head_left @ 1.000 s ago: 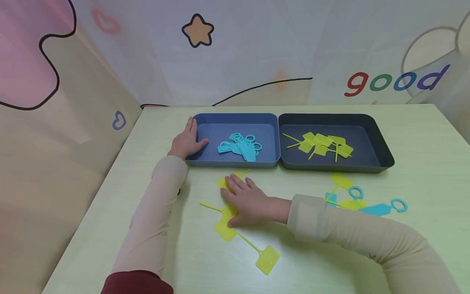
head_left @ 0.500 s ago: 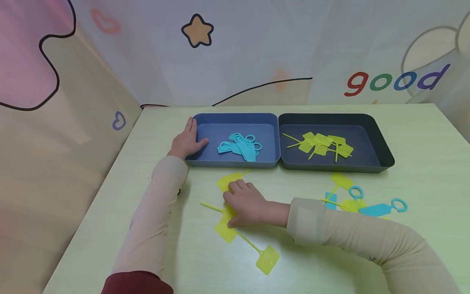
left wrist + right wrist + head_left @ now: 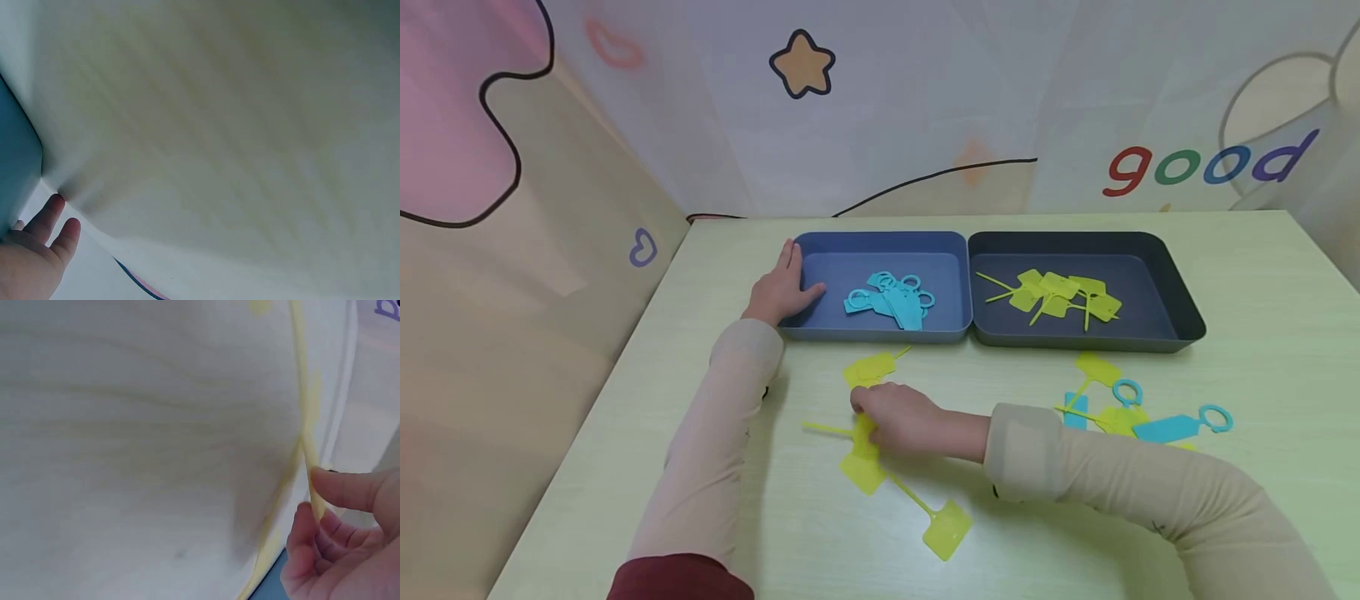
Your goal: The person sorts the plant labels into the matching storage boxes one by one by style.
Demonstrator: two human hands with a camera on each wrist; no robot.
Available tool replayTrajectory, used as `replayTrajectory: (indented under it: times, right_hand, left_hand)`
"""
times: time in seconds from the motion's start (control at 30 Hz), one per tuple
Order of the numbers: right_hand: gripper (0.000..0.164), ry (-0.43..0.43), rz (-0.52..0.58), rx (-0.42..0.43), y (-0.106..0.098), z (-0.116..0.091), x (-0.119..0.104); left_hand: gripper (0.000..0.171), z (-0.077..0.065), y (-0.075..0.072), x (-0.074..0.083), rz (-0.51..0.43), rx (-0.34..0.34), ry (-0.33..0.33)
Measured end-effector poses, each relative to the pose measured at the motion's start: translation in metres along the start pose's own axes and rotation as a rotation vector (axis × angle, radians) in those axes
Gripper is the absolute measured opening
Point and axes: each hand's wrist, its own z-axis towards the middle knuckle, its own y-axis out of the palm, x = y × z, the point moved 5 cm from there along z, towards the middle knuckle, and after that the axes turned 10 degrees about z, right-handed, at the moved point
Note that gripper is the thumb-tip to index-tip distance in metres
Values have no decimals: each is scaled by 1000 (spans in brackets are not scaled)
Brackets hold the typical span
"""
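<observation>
My right hand (image 3: 898,417) pinches a yellow plant label (image 3: 302,381) between thumb and fingers; in the right wrist view the label shows nearly edge-on. Under and around this hand in the head view lie other yellow plant labels, one (image 3: 871,368) behind it, one (image 3: 862,472) in front and one (image 3: 947,529) closer to me. My left hand (image 3: 781,287) rests at the left end of the blue tray (image 3: 827,242), thumb over the rim and fingers straight along the outside. Its straight fingers (image 3: 65,240) also show beside the tray wall in the left wrist view.
Several turquoise ring-ended labels (image 3: 902,304) lie in the blue tray. A dark tray (image 3: 1165,325) against its right side holds several yellow labels (image 3: 1060,287). Mixed yellow labels (image 3: 1097,369) and turquoise labels (image 3: 1168,429) lie beyond my right sleeve. A printed cloth (image 3: 910,100) hangs behind the table.
My right hand's fingers have gone from spread flat over the yellow labels to curled and pinching one, which shifts slightly. The left hand has stayed at the blue tray.
</observation>
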Motion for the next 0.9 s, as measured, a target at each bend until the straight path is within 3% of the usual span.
replayTrajectory:
  times: [0.27, 0.5, 0.67, 0.9]
  right_hand:
    - [28, -81, 184, -7, -19, 3, 3]
    - [27, -1, 375, -14, -46, -1, 8]
    - [22, 52, 514, 73, -77, -4, 25]
    - [22, 171, 696, 252, -118, -7, 70]
  left_hand:
    - [87, -1, -1, 0, 1, -1, 4]
    - [87, 0, 0, 0, 5, -10, 11]
    - [87, 0, 0, 1, 16, -11, 14]
    - [86, 0, 0, 0, 22, -10, 14]
